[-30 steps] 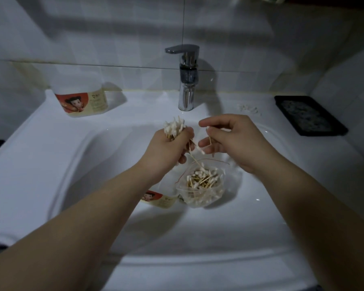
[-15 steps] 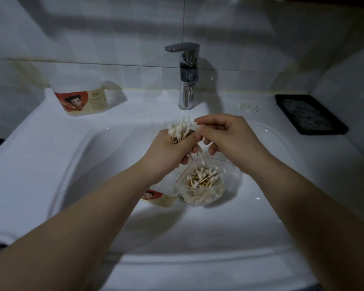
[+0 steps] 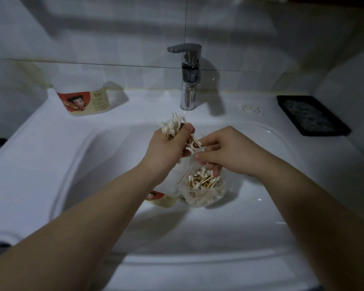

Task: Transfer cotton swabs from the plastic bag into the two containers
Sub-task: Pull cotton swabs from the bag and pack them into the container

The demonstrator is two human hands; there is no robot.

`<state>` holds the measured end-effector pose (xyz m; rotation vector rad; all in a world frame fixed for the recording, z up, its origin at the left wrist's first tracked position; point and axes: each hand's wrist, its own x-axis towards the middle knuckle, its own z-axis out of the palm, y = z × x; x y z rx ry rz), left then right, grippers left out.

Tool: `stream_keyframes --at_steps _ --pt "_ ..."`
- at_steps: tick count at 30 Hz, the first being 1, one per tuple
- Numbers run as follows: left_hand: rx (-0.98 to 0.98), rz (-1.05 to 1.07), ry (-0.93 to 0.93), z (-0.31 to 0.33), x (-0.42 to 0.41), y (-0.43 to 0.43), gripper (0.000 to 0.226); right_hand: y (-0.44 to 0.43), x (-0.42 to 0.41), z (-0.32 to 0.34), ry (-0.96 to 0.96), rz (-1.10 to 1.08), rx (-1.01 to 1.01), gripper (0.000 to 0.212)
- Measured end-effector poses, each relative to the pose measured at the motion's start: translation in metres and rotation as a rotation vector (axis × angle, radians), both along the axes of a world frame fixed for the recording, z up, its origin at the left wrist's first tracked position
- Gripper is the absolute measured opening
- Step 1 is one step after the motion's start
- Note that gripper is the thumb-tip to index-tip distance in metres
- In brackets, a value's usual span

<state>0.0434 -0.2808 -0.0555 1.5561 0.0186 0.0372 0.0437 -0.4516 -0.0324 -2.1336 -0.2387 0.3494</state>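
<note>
My left hand (image 3: 166,150) is fisted around a bundle of cotton swabs (image 3: 172,124), white tips pointing up, above the sink basin. My right hand (image 3: 229,152) is just to its right, with curled fingertips dipped into the mouth of the clear plastic bag (image 3: 204,192), which lies in the basin full of swabs. Whether those fingers pinch anything is hidden. One red-labelled container (image 3: 162,199) lies in the basin, partly under my left forearm. A second one (image 3: 82,95) stands on the back left ledge.
The chrome faucet (image 3: 188,80) rises behind my hands at the back of the white sink (image 3: 29,164). A black tray (image 3: 311,115) sits on the right ledge. A few loose white bits (image 3: 250,109) lie on the ledge right of the faucet.
My right hand brought a swab up to the bundle in my left hand, then dropped down to the bag's mouth. The left hand stayed put with its bundle.
</note>
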Motion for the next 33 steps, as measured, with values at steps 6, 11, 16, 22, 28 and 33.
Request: stream_keyframes --at_steps 6,11,16,22,28,33 --pt "-0.137 0.104 0.044 -0.002 0.009 0.009 0.024 -0.009 -0.002 0.009 -0.013 0.030 -0.050 0.011" --pt "-0.195 0.106 0.070 0.000 0.015 0.014 0.033 -0.008 0.000 0.008 -0.109 -0.069 0.052 0.015" --pt "-0.345 -0.062 0.118 0.004 0.008 0.007 0.012 0.002 -0.003 0.008 -0.097 -0.122 0.272 0.027" --pt "-0.227 -0.124 0.106 0.003 0.002 0.004 0.018 0.008 -0.010 0.012 -0.080 -0.118 0.273 0.041" --pt "-0.168 -0.151 0.052 0.005 0.001 0.005 0.029 0.012 -0.014 0.015 -0.048 -0.111 0.247 0.051" --pt "-0.062 -0.190 0.051 0.003 -0.003 0.002 0.030 0.015 -0.017 0.011 -0.175 -0.043 0.088 0.061"
